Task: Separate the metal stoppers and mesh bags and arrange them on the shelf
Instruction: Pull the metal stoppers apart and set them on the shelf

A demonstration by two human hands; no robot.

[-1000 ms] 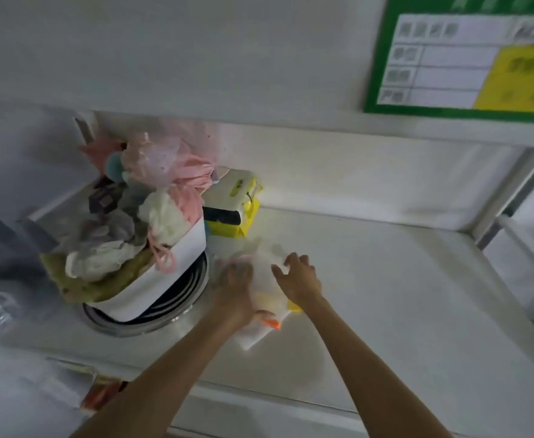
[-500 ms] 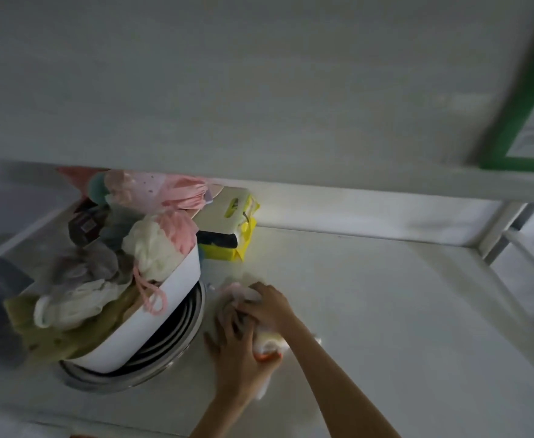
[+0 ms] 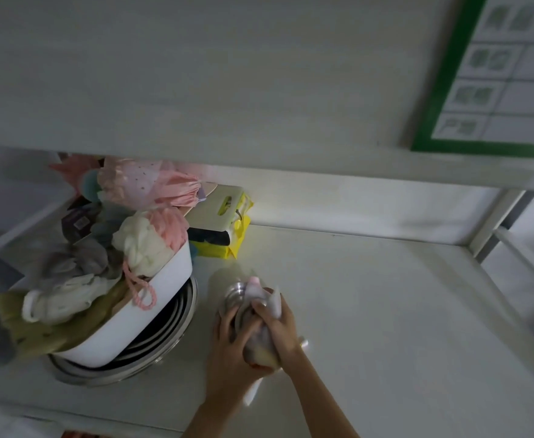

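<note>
On the white shelf (image 3: 385,311), both my hands work a small bundle. My left hand (image 3: 231,352) cups a round metal stopper (image 3: 234,295) from the left side. My right hand (image 3: 278,327) is closed around a pale mesh bag (image 3: 264,292) that wraps part of the stopper. The stopper's shiny rim pokes out above my fingers. A white strip of packaging (image 3: 253,393) lies under my wrists.
A white basin (image 3: 139,314) heaped with bath puffs and cloth bags sits tilted on stacked metal rings (image 3: 164,336) at the left. A yellow and white packet (image 3: 224,226) stands behind it. The upper shelf board (image 3: 227,90) hangs low overhead. A green-framed label (image 3: 442,90) is at the top right.
My hands went from spread over the bundle to gripping it together. The metal stopper has come partly out of the mesh bag. The camera moved closer and lower.
</note>
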